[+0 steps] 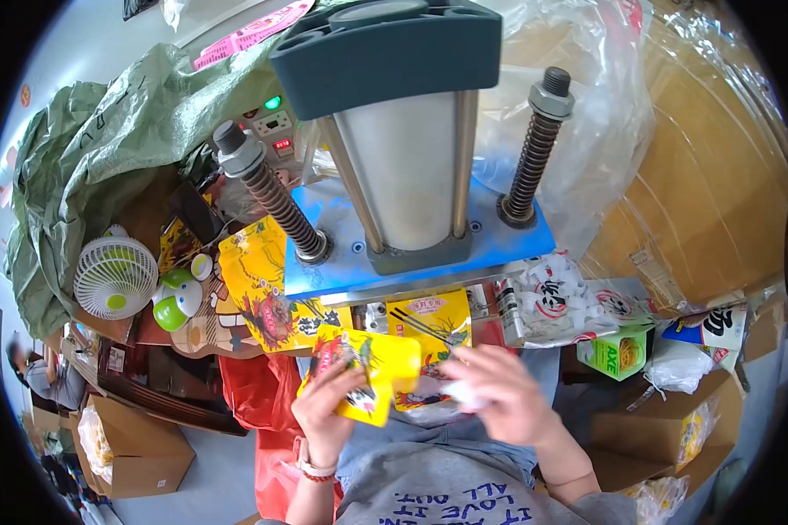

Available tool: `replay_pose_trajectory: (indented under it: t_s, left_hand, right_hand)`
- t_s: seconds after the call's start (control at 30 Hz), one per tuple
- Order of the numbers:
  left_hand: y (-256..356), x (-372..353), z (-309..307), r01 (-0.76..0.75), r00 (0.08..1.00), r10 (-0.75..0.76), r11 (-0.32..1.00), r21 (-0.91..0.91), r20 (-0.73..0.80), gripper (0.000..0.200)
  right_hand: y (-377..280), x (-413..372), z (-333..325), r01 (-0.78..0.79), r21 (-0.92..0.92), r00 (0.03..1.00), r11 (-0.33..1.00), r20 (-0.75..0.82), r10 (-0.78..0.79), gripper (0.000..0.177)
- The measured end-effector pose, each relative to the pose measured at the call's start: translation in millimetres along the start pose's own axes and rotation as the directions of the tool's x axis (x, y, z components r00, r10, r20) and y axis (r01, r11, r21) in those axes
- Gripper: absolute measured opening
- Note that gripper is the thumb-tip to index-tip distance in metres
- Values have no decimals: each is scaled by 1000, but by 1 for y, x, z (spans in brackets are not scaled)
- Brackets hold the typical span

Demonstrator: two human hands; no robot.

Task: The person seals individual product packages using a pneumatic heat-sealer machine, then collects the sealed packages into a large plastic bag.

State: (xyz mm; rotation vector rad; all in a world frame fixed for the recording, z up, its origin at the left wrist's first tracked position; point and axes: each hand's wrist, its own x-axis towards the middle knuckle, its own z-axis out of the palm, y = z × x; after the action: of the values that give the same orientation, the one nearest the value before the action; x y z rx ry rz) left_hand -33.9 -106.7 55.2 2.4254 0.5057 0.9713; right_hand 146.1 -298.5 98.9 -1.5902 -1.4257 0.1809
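Note:
My left hand [328, 404] is closed on a yellow food pouch [360, 374] with red and black print, held tilted above my lap. Its right end looks smeared by motion. My right hand [506, 394], also blurred, pinches a small white packet [467, 394] just right of the pouch; its print cannot be made out. Behind both hands, another yellow pouch [431, 322] with a chopstick picture lies under the front edge of the press [411, 175]. More yellow pouches [267, 284] are stacked to the left of it.
The press's blue plate [341, 278] and spring posts stand close ahead of my hands. White printed packets [552, 293] heap at the right, near a green box [615, 353]. A small fan [116, 278] stands left. Cardboard boxes [138, 444] sit on the floor, and a person [48, 381] is far left.

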Motion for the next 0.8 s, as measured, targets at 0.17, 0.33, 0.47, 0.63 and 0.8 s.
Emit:
replay_pose_trajectory:
  t_s: [0.17,0.33,0.47,0.63,0.8]
  left_hand:
    - [39,2,-15,-160,970,194,963,-218,143,25]
    - [25,-10,40,350,862,-179,887,-302,474,18]
    - [6,-2,92,762,631,-516,272,-588,579,18]
    - [-11,29,106,726,597,-450,-48,-686,664,22]
    - [-19,33,88,770,623,-430,191,-608,653,31]
  right_hand:
    - [-18,-9,9,298,105,943,949,121,-309,24]
    - [4,2,5,-56,-95,998,994,-31,54,65]
    - [12,-5,-23,-174,-60,910,983,-392,138,53]
    - [85,-10,-27,-484,-503,857,716,-438,271,26]
    - [93,-49,-14,-499,-493,863,712,-214,457,22]
